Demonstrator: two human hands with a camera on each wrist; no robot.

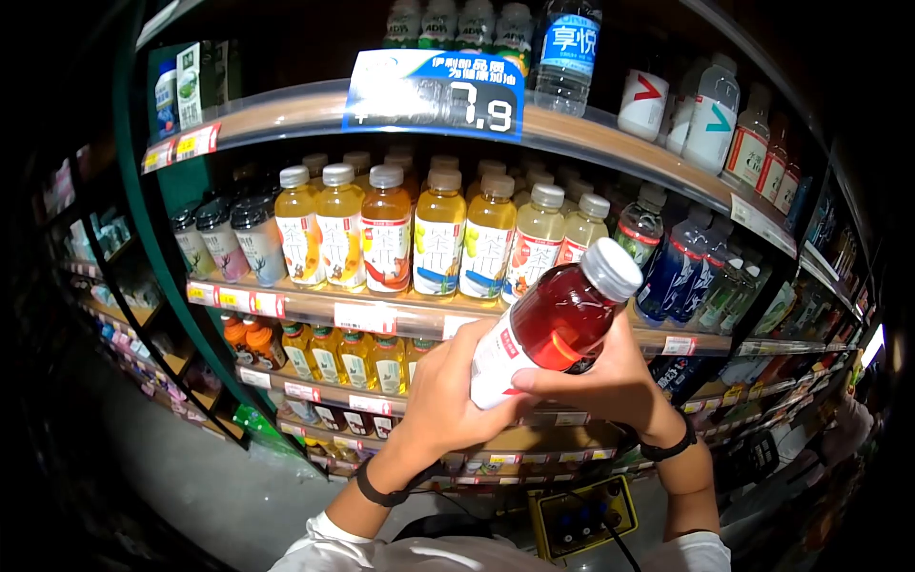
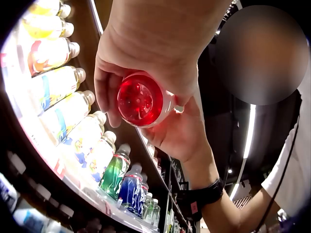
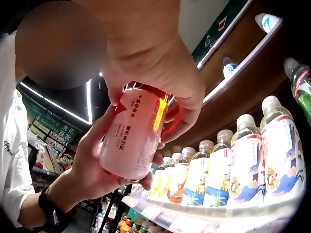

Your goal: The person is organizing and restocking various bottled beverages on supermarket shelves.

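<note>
A bottle of dark red drink (image 1: 564, 319) with a white cap and a white-and-red label is held tilted in front of the shelves, its cap up and to the right. My left hand (image 1: 457, 386) grips the lower, labelled part, with the thumb across the label. On the other side my right hand (image 1: 615, 377) curls round the upper body below the cap. In the left wrist view the round red base of the bottle (image 2: 141, 100) faces the camera. Lines of print on the label (image 3: 131, 128) show in the right wrist view, and the right fingers hide the cap there.
Behind the bottle runs a shelf row of yellow and amber tea bottles (image 1: 438, 234). Dark-lidded cups (image 1: 255, 238) stand left of them, blue bottles (image 1: 672, 267) right. A price sign (image 1: 434, 95) hangs on the upper shelf edge. Low down is a yellow-edged box (image 1: 583, 515).
</note>
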